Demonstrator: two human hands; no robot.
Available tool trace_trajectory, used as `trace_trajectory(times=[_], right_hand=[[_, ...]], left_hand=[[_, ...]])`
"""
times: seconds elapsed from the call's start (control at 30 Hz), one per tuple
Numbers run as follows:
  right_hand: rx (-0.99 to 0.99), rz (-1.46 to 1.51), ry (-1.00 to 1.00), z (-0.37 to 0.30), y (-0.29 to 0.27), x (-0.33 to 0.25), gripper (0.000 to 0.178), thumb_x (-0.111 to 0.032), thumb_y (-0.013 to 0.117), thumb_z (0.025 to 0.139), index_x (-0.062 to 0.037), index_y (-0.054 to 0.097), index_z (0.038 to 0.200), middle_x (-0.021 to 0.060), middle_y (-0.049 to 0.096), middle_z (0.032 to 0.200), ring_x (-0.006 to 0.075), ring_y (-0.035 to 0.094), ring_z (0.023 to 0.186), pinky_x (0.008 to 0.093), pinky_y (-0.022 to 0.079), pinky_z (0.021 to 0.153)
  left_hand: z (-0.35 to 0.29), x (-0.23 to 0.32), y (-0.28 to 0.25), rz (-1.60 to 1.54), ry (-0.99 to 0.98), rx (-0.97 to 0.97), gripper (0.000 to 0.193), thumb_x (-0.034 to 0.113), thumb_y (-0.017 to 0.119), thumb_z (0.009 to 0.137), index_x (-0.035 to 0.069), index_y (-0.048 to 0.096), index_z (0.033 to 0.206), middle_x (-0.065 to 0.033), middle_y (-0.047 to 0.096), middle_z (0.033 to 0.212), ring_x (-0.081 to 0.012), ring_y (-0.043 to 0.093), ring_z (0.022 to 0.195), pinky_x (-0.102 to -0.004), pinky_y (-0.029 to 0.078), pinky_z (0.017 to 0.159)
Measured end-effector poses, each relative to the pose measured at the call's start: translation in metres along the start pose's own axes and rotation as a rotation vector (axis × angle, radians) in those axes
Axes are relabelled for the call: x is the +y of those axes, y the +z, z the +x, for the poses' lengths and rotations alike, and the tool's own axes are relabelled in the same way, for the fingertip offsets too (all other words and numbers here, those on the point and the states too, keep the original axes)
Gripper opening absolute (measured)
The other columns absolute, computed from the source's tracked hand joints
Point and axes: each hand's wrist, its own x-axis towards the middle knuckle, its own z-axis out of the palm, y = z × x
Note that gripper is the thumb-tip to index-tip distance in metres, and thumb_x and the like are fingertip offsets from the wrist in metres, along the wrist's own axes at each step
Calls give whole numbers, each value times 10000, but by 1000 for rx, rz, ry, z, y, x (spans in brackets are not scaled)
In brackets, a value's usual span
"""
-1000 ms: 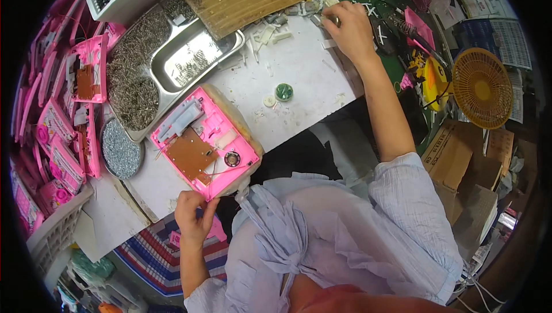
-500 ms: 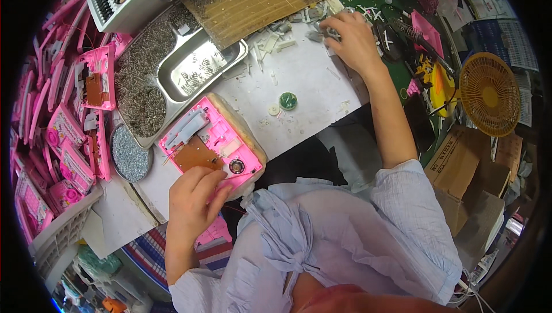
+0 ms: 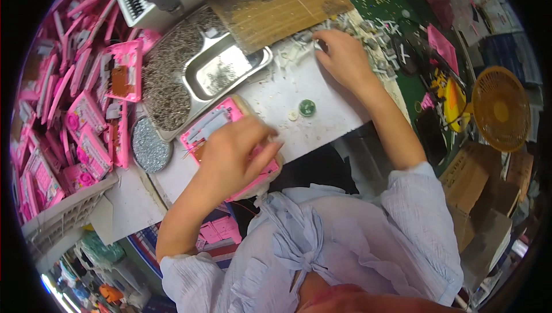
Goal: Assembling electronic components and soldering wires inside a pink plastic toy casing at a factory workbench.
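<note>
- The left hand [image 3: 238, 149] was blurred above the open pink casing [image 3: 265, 176], hiding much of it; whether it touched the casing could not be told.
- Its thumb and forefinger stood a little apart, with the fingertips too smeared to tell whether they held anything.
- The casing lay at the near edge of the white table [image 3: 328, 126], turned at a slant, its inside facing up; a long grey part [image 3: 211, 124] and a piece of brown board [image 3: 199, 153] showed in it beside the hand.
- The right hand [image 3: 343, 57] was well apart, over the far right of the table, by a scatter of small pale parts [image 3: 296, 51].
- Its fingers were bent downward with the thumb close beneath; something dark was perhaps between them, but a grip could not be told.
- Between the hands, nearer the table's edge, stood a small round green container [image 3: 307, 107], with a white disc [image 3: 293, 115] just beside it.
- Beyond the casing lay a metal tray [image 3: 192, 102] bearing a mass of small springs [image 3: 168, 77], and a brown ribbed sheet [image 3: 282, 8] overlapped its far end.
- To the left were a round dish of small silvery pieces [image 3: 151, 145] and a heap of other pink casings [image 3: 86, 83].
</note>
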Motion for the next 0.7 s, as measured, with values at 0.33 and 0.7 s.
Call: trace_trajectory(times=[0.33,0.7], right_hand=[[-281,850,-141,-66,-49,-87,473,-56,750,842,-50,639,1301,96,678,966,202,660,800,295,546,698],[-642,1117,119,-60,-46,-51,95,-39,766,880,-1,691,925,57,706,835,140,676,728,271,553,645]], left_hand=[[35,-9,15,-372,-228,-322,229,213,652,991,-13,684,967,-45,644,667,-125,597,571,-310,459,542],[70,-5,8,-216,-115,-670,331,315,753,905,-8,712,846,-142,669,657,-246,649,571,-368,490,560]])
